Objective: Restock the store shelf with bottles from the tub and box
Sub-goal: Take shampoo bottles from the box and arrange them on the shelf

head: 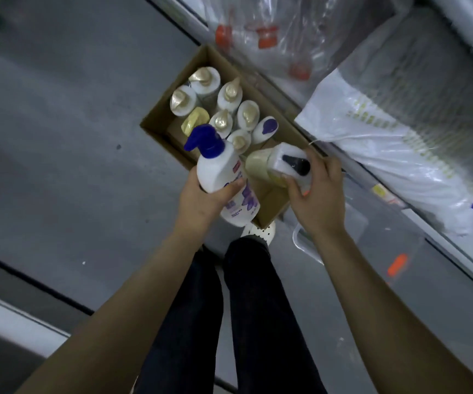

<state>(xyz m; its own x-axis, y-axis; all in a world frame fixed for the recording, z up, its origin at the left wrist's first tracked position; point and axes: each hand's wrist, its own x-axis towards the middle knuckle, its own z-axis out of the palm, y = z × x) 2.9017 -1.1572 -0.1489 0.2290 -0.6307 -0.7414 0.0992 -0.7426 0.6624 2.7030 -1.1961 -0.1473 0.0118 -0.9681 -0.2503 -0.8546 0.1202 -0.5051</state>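
Both bottles held above the open box (164,107). My left hand (201,201) wraps the white pump bottle (221,173); my right hand (316,194) grips the cream bottle (269,166). Best practice, I judge: hold firmly by the body and carry to the shelf (428,228) at right.

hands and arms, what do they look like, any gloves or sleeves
Both the left hand and right hand are bare: no gloves, rings or watch visible. The forearms are uncovered, no sleeve in view. Below are dark trousers and a white perforated shoe.
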